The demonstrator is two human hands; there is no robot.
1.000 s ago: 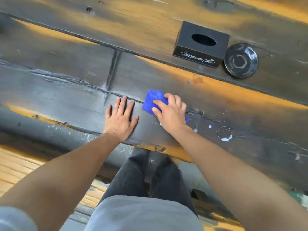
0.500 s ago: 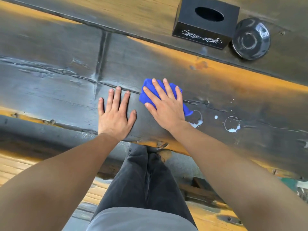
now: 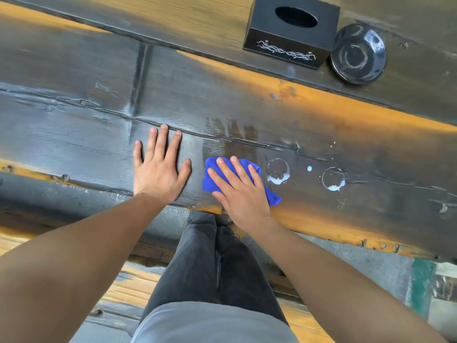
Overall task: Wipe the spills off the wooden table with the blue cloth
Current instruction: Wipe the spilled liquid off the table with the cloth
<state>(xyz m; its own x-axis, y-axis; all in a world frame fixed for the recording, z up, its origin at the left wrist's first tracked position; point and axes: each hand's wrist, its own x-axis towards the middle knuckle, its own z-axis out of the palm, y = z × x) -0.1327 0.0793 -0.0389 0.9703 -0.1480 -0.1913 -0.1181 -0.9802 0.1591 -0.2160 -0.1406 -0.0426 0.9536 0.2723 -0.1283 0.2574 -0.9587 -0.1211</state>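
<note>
My right hand (image 3: pixel 238 191) lies flat on the crumpled blue cloth (image 3: pixel 210 180), pressing it onto the dark wooden table (image 3: pixel 74 134) near the front edge. Most of the cloth is hidden under the palm. Just right of the cloth is a white ring-shaped spill (image 3: pixel 278 170). A small white drop (image 3: pixel 309 168) and a second ring spill (image 3: pixel 333 179) lie further right. Wet streaks (image 3: pixel 230 129) show on the wood beyond the cloth. My left hand (image 3: pixel 158 167) rests flat on the table to the left of the cloth, fingers spread, holding nothing.
A black tissue box (image 3: pixel 291 33) with a white ornament stands at the back, with a dark glossy saucer (image 3: pixel 358 54) beside it on the right. The table's front edge runs just below my hands; my legs (image 3: pixel 212 263) and a wooden bench are underneath.
My right hand has pulled the blue cloth back toward the table's front edge, leaving wet streaks where it was. The left hand stays flat on the table.
</note>
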